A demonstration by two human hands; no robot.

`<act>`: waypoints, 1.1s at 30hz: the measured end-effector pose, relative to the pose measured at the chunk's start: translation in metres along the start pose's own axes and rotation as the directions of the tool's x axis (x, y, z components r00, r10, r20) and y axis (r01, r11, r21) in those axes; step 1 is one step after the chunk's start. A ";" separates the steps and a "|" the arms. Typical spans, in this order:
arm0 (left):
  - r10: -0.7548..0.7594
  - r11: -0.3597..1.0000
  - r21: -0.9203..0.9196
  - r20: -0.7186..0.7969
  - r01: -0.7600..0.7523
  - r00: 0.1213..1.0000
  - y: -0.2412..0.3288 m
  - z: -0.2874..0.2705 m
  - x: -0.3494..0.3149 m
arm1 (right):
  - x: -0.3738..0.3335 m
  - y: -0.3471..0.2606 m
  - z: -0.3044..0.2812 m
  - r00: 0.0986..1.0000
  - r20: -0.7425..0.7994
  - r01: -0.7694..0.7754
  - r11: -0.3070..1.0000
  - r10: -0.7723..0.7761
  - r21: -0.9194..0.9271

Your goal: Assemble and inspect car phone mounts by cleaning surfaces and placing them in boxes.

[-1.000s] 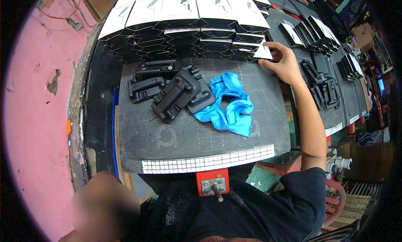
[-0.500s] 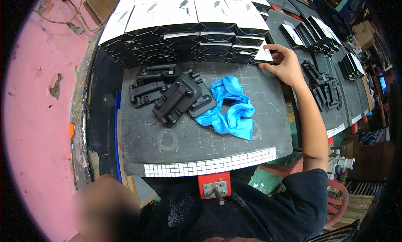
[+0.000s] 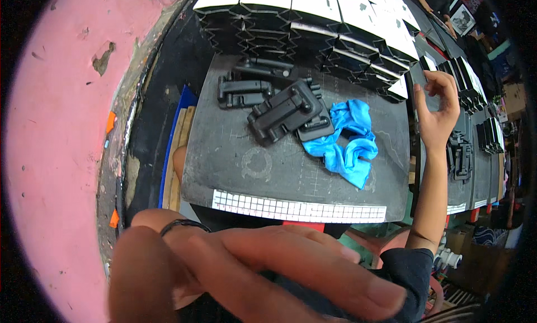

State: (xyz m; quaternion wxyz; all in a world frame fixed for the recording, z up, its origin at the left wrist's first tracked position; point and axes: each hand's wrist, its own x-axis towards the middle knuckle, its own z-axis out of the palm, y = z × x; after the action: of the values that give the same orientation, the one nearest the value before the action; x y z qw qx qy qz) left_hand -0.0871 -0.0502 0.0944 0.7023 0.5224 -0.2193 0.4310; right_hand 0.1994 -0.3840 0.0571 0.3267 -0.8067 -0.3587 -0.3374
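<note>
Now the right hand (image 3: pixel 439 107), grip released, hovers beside the stacked cartons (image 3: pixel 358 49).

The box stack (image 3: pixel 335 29) stands along the worktop's (image 3: pixel 224 161) far edge: black folded-flat boxes with white tops, packed in leaning rows that step down toward the far right corner. The lowest, rightmost box (image 3: pixel 400 89) is tilted, its white face showing, right at that corner.

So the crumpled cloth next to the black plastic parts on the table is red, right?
Not quite: the crumpled cloth is blue, not red. The head view shows it lying beside the black plastic parts on the dark table, just as you said.
</note>
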 end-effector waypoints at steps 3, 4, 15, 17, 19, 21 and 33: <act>-0.152 0.988 0.055 0.092 0.147 0.984 -0.006 -0.015 0.004 | -0.003 -0.025 -0.006 0.985 0.029 0.168 0.984 -0.170 0.059; -0.208 0.977 0.066 0.125 0.201 0.970 -0.017 -0.013 0.003 | -0.004 -0.033 -0.011 0.953 0.079 0.282 0.953 -0.291 0.112; -0.359 0.695 0.690 0.575 -0.200 0.736 -0.099 -0.015 0.038 | -0.037 -0.097 0.017 0.707 0.701 -0.016 0.989 -0.093 0.147; -0.432 0.478 0.829 0.509 -0.289 0.745 -0.112 -0.016 0.025 | -0.031 -0.080 0.011 0.708 0.701 -0.083 0.976 -0.084 0.201; -0.442 0.387 0.868 0.470 -0.310 0.764 -0.119 -0.020 0.017 | -0.020 -0.075 0.009 0.818 0.569 -0.096 0.955 -0.086 0.282; -0.540 0.301 0.909 0.412 -0.288 0.734 -0.121 -0.021 0.014 | -0.014 -0.064 0.000 0.903 0.428 -0.019 0.989 -0.047 0.149; -0.497 0.261 0.887 0.461 -0.380 0.735 -0.121 -0.022 0.008 | -0.013 -0.095 -0.005 0.793 0.607 0.104 0.992 -0.042 -0.066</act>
State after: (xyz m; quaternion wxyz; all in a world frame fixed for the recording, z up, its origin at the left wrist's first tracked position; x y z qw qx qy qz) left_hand 0.0149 -0.0368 0.0261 0.1186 0.9601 -0.1259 0.2197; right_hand 0.1154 -0.3427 0.0765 0.1427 -0.8724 -0.4585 -0.0914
